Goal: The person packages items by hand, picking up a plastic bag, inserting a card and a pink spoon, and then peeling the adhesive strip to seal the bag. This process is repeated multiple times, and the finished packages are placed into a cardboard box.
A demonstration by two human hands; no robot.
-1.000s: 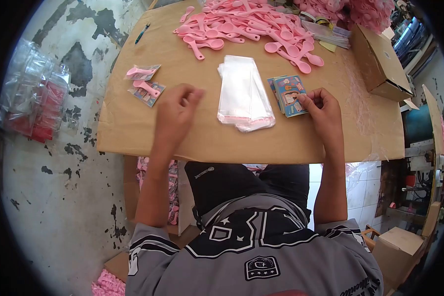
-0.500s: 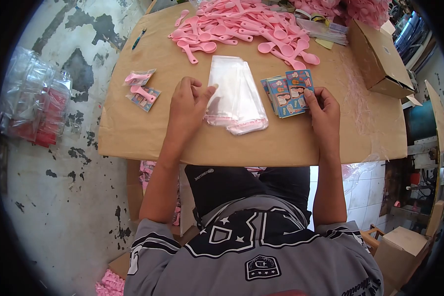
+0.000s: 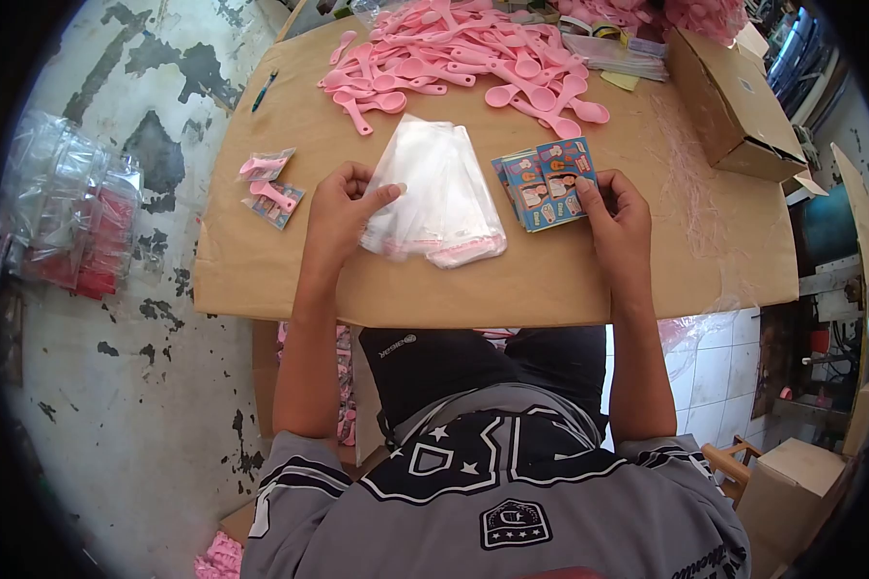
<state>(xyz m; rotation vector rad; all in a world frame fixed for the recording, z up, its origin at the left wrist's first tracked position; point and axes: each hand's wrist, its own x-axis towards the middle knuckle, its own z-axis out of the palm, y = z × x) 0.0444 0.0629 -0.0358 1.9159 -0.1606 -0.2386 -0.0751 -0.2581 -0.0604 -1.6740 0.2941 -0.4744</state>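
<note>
Clear plastic bags lie fanned in a stack mid-table, between my hands, right edge near the cards. Prob. v. light, limp & slippery, apt to cling together; best hold = one bag's side edge, thumb on top, finger under, w/o creasing the near end w/ its pinkish strip. My L hand is at the stack's left side, nearly closed, thumb over the edge of the leftmost bag; looks pinched there, tho the bag's a bit blurred & fingertips are hidden, so can't tell how firm.

Printed cards, blue w/ pics, sit just right of the bags, slightly fanned. Prob. light, stiffish, smooth, corners easily bent; hold at the right edge. That's where my R hand has them: thumb flat on top, fingers curled, gap closed on the cards.

Further out: pink measuring spoons heaped on the far side, well apart from both hands. Left of L hand, two bagged spoon-&-card packs, touching or nearly; pen beyond, far left. Cardboard box at far right of the brown-covered table. More plastic bags, some w/ red, off the table at left.
</note>
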